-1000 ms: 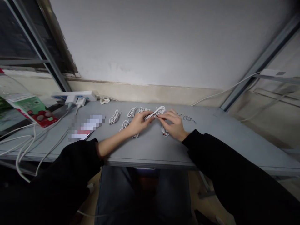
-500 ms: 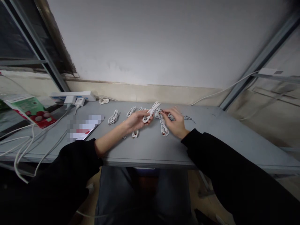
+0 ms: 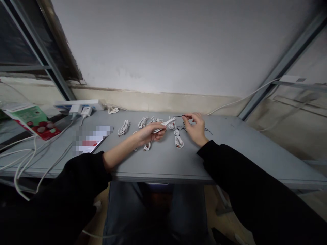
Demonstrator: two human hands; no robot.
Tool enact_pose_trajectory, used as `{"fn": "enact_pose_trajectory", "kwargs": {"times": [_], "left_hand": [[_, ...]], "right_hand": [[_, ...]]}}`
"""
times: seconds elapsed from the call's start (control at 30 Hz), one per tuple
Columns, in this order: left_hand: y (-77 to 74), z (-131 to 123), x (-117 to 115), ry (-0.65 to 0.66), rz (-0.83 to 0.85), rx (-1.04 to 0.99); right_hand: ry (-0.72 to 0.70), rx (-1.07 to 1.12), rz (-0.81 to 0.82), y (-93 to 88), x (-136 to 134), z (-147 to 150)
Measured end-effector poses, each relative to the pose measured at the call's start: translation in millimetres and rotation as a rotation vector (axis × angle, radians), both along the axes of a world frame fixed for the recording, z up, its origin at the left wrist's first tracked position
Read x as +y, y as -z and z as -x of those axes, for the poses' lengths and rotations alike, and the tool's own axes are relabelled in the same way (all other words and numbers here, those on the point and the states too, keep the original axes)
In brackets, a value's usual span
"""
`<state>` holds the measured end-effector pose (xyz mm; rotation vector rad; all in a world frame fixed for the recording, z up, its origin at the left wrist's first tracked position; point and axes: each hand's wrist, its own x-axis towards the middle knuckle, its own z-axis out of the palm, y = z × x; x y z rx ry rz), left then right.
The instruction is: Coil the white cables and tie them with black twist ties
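Note:
My left hand is closed around a coiled white cable, which it keeps above the table. To its right, my right hand pinches a thin black twist tie between thumb and fingertips. The tie stretches leftward, apart from the coil as far as I can see. Below the hands lies a bundled white cable with a dark band round it. Another white bundle sits just behind it. More black ties lie beside and partly behind my right hand.
Several white cable bundles lie on the grey table, one coil being farthest left. A phone lies left of my forearm. Further left are a power strip, a green-and-red packet and loose white cables.
My right hand has moved slightly right and up, drawing the black tie away from the coil. In my left hand the cable has tilted flatter.

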<state>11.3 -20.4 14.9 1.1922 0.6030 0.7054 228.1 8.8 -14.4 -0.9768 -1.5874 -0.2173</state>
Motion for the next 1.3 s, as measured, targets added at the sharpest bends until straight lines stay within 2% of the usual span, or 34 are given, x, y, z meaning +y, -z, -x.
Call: {"fn": "enact_pose_trajectory", "kwargs": {"times": [0.23, 0.33, 0.43, 0.53, 0.7, 0.8, 0.9, 1.0, 1.07, 1.17, 1.3], "left_hand": [[-1.1, 1, -1, 0.03, 0.012, 0.057], [-0.3, 1, -2, 0.026, -0.022, 0.099], [1.6, 0, 0, -0.04, -0.097, 0.145], [4.2, -3, 2, -0.101, -0.114, 0.152], [5.9, -4, 4, -0.119, -0.064, 0.124], [4.5, -2, 5, -0.139, -0.054, 0.12], [2.0, 0, 6, -0.138, -0.099, 0.111], [-0.9, 2, 5, -0.147, -0.177, 0.16], [-2.1, 1, 2, -0.155, -0.22, 0.252], [-1.2, -1, -5, -0.186, -0.362, 0.482], [4.6, -3, -10, -0.321, -0.782, 0.756]], "right_hand": [[0.085, 0.039, 0.087, -0.1, 5, -5], [0.184, 0.119, 0.105, -1.6, 11, -13], [0.305, 0.122, 0.171, -4.2, 16, -24], [0.418, -0.002, 0.371, -6.4, 18, -32], [0.546, -0.296, 0.709, -7.3, 14, -33], [0.595, -0.457, 0.799, -5.6, 11, -32], [0.632, -0.501, 0.757, -2.4, 11, -32], [0.595, -0.444, 0.568, -0.3, 11, -29], [0.523, -0.407, 0.515, -1.2, 8, -24], [0.405, -0.401, 0.628, -4.6, -2, -10], [0.22, -0.437, 0.735, -5.2, -17, 7]]}}
